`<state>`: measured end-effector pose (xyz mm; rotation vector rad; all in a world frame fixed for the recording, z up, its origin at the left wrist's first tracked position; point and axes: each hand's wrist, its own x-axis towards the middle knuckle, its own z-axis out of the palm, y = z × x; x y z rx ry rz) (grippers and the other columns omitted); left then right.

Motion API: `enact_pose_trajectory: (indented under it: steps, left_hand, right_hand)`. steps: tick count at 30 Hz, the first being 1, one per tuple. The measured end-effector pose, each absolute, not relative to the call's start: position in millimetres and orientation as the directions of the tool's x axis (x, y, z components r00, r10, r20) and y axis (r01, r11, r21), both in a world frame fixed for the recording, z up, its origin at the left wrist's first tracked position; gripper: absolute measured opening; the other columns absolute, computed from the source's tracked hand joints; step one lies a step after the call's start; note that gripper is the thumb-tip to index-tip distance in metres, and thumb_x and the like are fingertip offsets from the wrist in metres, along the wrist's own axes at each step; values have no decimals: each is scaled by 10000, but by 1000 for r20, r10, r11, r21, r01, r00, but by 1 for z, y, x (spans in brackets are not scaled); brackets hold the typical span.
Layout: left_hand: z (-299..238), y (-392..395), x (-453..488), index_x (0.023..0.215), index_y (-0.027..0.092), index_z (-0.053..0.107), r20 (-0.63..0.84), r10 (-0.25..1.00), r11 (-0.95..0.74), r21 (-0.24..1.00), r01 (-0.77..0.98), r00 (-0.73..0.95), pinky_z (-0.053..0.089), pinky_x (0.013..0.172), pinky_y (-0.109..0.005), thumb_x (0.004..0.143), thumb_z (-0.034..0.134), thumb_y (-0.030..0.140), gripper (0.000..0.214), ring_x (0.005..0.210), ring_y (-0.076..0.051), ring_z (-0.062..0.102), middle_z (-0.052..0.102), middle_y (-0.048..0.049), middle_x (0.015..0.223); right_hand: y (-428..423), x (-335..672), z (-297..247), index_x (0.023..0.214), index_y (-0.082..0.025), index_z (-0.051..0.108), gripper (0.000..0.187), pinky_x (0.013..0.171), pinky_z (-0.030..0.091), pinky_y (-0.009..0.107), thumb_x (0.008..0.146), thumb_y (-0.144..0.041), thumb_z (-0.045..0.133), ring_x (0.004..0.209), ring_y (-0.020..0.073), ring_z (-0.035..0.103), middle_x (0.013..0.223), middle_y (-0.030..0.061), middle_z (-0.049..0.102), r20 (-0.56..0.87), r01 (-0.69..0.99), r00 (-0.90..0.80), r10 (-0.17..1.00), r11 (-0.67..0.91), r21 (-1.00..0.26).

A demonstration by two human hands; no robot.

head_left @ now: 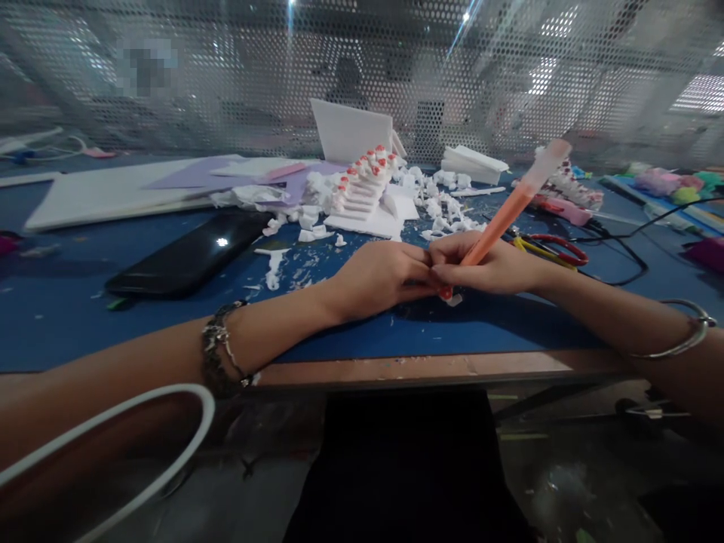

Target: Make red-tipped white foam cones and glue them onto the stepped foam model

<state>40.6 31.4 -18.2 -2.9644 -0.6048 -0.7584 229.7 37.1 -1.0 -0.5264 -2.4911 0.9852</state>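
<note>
My right hand [492,260] is closed round an orange marker pen [503,219], its pale end tilted up to the right and its tip pointing down. My left hand [376,279] meets it just above the table's front edge, fingers pinched on a small white foam piece [454,300] marked with red. The fingers cover most of that piece. Behind the hands stands a white foam model [362,200] with steps, topped by several small red-tipped white pieces [376,162]. White foam scraps [441,204] lie around it.
A black phone [192,256] lies at left, near white and purple sheets [192,173]. Red and yellow scissor-like handles [551,249] and a dark cable [639,264] are beside my right wrist. A perforated metal screen [237,75] backs the blue table [339,335].
</note>
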Motion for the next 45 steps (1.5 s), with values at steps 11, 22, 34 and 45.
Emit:
enact_pose_trajectory:
  steps: [11,22,34,45]
  left_hand:
    - [-15,31,39,837,173,694,443,285,-944,-26,330,850,414,619,-217,857,509,282,216,726,-130,630,693,-36,819]
    - [-17,35,39,825,190,691,372,462,-886,238,399,805,414,603,-193,784,589,266,134,671,-111,601,657,-10,787]
    - [-14,26,42,1108,230,571,277,513,-852,282,441,813,410,656,-214,806,539,387,342,657,-88,505,538,-40,1007]
    - [-15,25,43,946,171,590,273,524,-845,282,454,807,410,636,-213,806,539,405,277,733,-124,544,581,-46,916]
  right_hand:
    - [38,231,-2,616,-143,393,236,519,289,179,842,-162,456,552,38,350,570,-60,349,235,209,-860,453,733,-647]
    - [40,233,0,626,-140,422,245,511,301,177,846,-238,467,539,40,360,573,-49,386,230,249,-835,499,717,-652]
    - [71,277,21,894,-130,575,222,569,347,292,814,-310,472,720,246,580,769,138,616,273,907,-292,917,175,383]
    - [76,286,19,897,-122,632,232,658,421,329,733,-247,526,847,292,608,920,162,651,188,911,-217,958,130,391]
